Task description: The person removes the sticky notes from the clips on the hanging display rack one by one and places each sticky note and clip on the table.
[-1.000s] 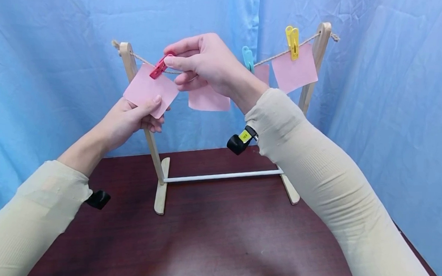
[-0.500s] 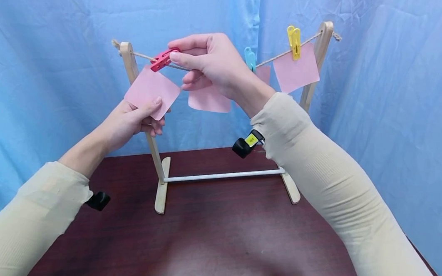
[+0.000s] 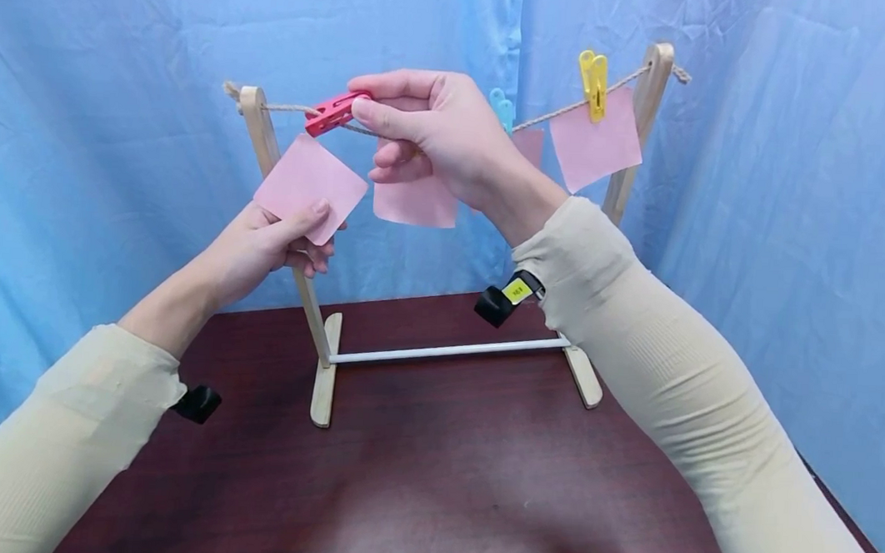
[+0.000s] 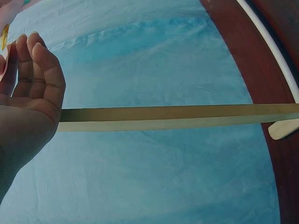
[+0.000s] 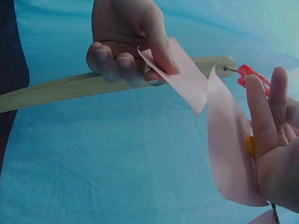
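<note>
Grip of the right hand [image 3: 435, 134]: thumb and forefinger pinched together on a red plastic clothespin [image 3: 331, 114], which meets the twisted brown rope [image 3: 544, 117] near the left wooden post [image 3: 262, 133]. The left hand [image 3: 264, 235] clamps a square pink paper sheet [image 3: 308, 179] between thumb and fingers, its upper corner close beneath the clothespin. Step in hand, as judged: unpegging this sheet; the next move would call for freeing the clothespin from the rope while the left grip steadies the paper. Outward, a second pink sheet [image 3: 416, 205] hangs just behind the right fingers and could be brushed. Farther along are a pale blue clothespin [image 3: 500, 108], a partly hidden third pink sheet [image 3: 530, 146], and a yellow clothespin [image 3: 594, 88] holding a fourth pink sheet [image 3: 598, 147]. Below: a white rod [image 3: 449, 351] and the dark red-brown worktop [image 3: 417, 476].
</note>
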A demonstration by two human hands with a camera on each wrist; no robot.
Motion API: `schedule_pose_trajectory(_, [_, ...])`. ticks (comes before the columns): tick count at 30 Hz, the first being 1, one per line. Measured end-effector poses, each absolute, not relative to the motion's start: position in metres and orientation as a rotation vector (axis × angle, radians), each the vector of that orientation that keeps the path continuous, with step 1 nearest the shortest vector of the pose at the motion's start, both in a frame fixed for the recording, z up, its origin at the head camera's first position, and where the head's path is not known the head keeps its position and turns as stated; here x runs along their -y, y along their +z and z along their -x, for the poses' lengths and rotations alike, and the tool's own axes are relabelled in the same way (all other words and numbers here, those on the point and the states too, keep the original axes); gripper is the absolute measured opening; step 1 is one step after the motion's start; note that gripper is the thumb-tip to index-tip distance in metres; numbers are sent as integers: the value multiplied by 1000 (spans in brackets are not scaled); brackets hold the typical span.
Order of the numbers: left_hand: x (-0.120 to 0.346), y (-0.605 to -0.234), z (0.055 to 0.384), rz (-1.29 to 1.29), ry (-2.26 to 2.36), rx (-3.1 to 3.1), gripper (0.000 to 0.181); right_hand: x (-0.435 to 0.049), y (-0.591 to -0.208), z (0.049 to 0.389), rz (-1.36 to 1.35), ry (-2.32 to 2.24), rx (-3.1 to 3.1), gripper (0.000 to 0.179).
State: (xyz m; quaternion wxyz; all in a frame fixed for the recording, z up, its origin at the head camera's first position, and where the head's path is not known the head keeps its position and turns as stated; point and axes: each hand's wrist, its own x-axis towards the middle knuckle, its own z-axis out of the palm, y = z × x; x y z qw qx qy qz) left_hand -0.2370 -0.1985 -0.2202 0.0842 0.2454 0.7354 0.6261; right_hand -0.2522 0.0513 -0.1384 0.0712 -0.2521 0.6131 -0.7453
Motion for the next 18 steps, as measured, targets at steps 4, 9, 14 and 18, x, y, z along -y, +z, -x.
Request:
schedule_pose_trajectory(4, [199, -220, 237, -720, 1861, -2199, 28, -51, -138, 252, 759, -2330, -1784, 29])
schedule_pose_trajectory(9, [200, -221, 237, -713, 1850, -2210, 28, -53, -138, 253, 775, -2376, -1749, 31])
schedule_pose_trajectory(14, [199, -220, 237, -705, 1859, -2205, 28, -58, -139, 255, 752, -2346, -1734, 33])
schedule_pose_trajectory(18, [198, -219, 237, -701, 1862, -2186, 28, -62, -141, 256, 735, -2311, -1745, 31])
